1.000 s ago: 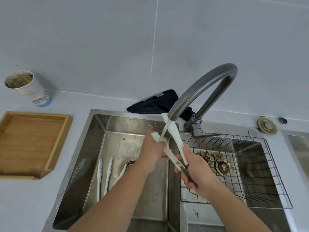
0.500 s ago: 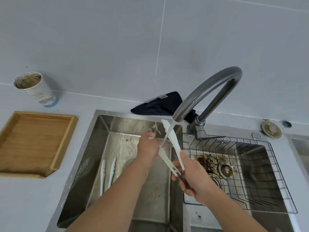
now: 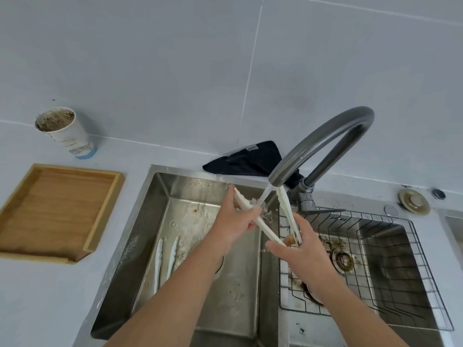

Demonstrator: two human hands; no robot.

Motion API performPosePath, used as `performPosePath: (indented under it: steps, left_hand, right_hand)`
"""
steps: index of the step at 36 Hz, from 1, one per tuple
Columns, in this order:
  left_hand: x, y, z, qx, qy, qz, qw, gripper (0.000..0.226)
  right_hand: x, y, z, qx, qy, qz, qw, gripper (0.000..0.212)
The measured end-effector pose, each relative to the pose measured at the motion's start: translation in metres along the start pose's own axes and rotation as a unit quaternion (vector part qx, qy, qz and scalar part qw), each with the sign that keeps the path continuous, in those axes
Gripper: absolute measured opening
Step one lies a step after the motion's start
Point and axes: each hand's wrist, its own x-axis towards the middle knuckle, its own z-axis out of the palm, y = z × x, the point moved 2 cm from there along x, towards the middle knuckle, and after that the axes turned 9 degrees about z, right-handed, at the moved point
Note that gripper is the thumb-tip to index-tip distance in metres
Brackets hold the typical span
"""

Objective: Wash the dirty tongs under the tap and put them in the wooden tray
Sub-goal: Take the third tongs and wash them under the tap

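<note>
A pair of white tongs (image 3: 268, 221) is held over the divider between the two basins of the steel sink (image 3: 160, 196), spread in a V whose joined end points toward the person. The right hand (image 3: 298, 254) grips that joined end, fingers curled round it, so both arms of the tongs rise up and away from the hand toward the back edge of the sink. The left hand (image 3: 233, 221) is wrapped round the left arm of the tongs about midway, fingers curled over it, and that arm's tip pokes out beyond the hand toward the sink's back wall. The right arm of the tongs stands free, its tip just below the spout of the grey tap (image 3: 325, 136). Water (image 3: 263, 199) runs from the spout and strikes the left arm of the tongs just beside the left hand, splashing there. A second pair of white tongs (image 3: 165, 259) lies on the floor of the left basin, near its left wall and well apart from both hands. A wire rack (image 3: 413, 271) sits in the right basin. On the tabletop left of the sink lies the wooden tray (image 3: 57, 209), and behind it, near the wall, stands a soiled paper cup (image 3: 67, 134). A dark cloth (image 3: 248, 159) lies at the sink's back edge behind the tap.
</note>
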Motion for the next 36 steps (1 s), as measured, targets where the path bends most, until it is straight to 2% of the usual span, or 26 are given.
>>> performPosePath:
  steps: [3,6,9,14,16,18,21,23,26,28,31,34,36]
  left_hand:
    - [-0.007,-0.009,-0.006,0.043,-0.025,0.018,0.999,0.111]
    - [-0.012,-0.016,-0.009,0.055,-0.059,0.047,0.996,0.126]
    - [-0.015,-0.012,-0.008,0.082,-0.06,0.085,0.991,0.109]
    - [-0.006,-0.009,-0.013,0.135,-0.026,0.111,0.984,0.119]
    - [-0.002,-0.007,-0.014,0.139,-0.013,0.118,0.983,0.116]
    - [0.002,-0.006,-0.014,0.135,-0.006,0.127,0.983,0.107]
    - [0.009,-0.011,-0.016,0.099,0.018,0.125,0.987,0.078]
    - [0.011,-0.015,-0.018,0.066,0.047,0.109,0.991,0.053]
    - [0.011,-0.018,-0.02,0.077,0.064,0.103,0.99,0.025]
    - [0.01,-0.019,-0.025,0.083,0.102,0.106,0.986,0.01]
    - [0.01,-0.022,-0.029,0.078,0.119,0.106,0.984,0.015]
    - [0.005,-0.017,-0.023,0.036,0.079,0.095,0.992,0.017]
    - [-0.001,-0.015,-0.015,0.012,0.011,0.083,0.996,0.049]
  right_hand:
    - [0.003,-0.001,0.0,0.034,-0.03,0.053,0.998,0.058]
    - [0.006,0.0,0.002,0.089,-0.095,0.091,0.987,0.04]
    - [0.005,-0.002,0.007,0.117,-0.14,0.097,0.979,0.035]
    - [0.002,-0.005,0.011,0.152,-0.165,0.099,0.97,0.033]
    - [-0.001,-0.007,0.012,0.165,-0.177,0.103,0.965,0.032]
    - [-0.004,-0.01,0.012,0.177,-0.183,0.105,0.961,0.03]
    - [-0.009,-0.013,0.012,0.171,-0.184,0.098,0.963,0.029]
    - [-0.011,-0.012,0.013,0.145,-0.178,0.093,0.969,0.03]
    - [-0.013,-0.008,0.014,0.076,-0.141,0.073,0.984,0.033]
    - [-0.014,-0.005,0.014,0.04,-0.123,0.057,0.99,0.035]
    - [-0.019,-0.005,0.012,-0.031,-0.1,0.017,0.994,0.036]
    - [-0.02,-0.007,0.01,-0.061,-0.075,-0.014,0.995,0.036]
    - [-0.019,-0.01,0.011,-0.067,-0.062,-0.026,0.995,0.034]
